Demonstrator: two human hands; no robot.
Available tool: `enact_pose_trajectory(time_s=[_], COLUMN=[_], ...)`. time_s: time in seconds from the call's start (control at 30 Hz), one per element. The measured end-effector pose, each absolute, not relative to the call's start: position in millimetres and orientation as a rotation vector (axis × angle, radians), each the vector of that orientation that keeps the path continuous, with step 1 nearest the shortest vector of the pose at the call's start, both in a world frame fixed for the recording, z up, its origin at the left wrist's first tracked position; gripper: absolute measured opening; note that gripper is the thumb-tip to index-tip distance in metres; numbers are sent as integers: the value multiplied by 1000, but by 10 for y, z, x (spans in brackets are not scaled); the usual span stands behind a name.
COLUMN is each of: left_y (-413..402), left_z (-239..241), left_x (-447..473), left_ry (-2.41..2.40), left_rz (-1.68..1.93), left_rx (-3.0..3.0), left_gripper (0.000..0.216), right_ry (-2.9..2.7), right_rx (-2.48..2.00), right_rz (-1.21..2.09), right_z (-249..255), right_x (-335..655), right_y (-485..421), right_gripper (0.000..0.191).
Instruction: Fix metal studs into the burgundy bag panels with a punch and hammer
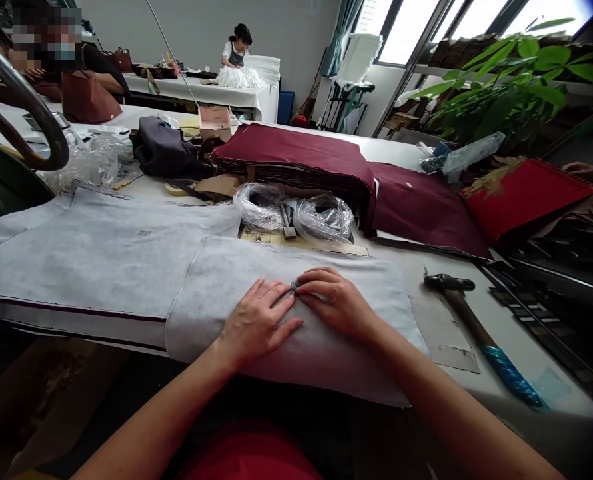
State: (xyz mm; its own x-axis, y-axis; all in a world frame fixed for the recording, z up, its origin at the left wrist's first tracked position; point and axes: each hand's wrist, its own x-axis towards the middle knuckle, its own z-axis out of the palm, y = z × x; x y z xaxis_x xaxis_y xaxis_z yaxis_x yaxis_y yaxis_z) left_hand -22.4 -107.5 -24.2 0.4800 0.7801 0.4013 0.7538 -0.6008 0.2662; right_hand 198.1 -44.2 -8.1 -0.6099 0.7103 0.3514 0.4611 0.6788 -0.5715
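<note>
A pale grey leather panel [356, 360] lies in front of me, its suede-like side up. A small dark metal piece [293, 287], too small to name, is on it between my fingertips. My right hand [339, 303] pinches that piece from the right. Flat on the panel, my left hand [259, 323] has its fingers apart and its fingertips close against the piece. More grey panels [91, 247] with dark red edges are stacked to the left. A hammer [456, 297] with blue wrap on its handle rests at the right.
Behind the panel are clear plastic bags [321, 217] and a small metal tool [288, 227]. Farther back stands a stack of maroon leather [296, 153]. A red spiral notebook [531, 193] lies at right, near another person's hand [589, 172]. A metal machine part [51, 143] juts in at left.
</note>
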Motion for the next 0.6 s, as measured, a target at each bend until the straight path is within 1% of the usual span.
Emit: enact_pose_trajectory(time_s=[0.1,0.33,0.6], left_y=[-1071,-1071,-1079], left_z=[-263,-283,-292], left_x=[-227,-228,-240], left_ry=[1370,1369,1364], left_rz=[790,799,821], left_rx=[2668,2677,2687], left_gripper=[43,43,43], right_ry=[-2349,-2370,-2486], right_rx=[-928,-901,-780], right_rz=[471,341,336], right_z=[-100,-155,-94], right_x=[2008,1978,2028], right_y=[-485,-516,-500], right_gripper=[18,22,23])
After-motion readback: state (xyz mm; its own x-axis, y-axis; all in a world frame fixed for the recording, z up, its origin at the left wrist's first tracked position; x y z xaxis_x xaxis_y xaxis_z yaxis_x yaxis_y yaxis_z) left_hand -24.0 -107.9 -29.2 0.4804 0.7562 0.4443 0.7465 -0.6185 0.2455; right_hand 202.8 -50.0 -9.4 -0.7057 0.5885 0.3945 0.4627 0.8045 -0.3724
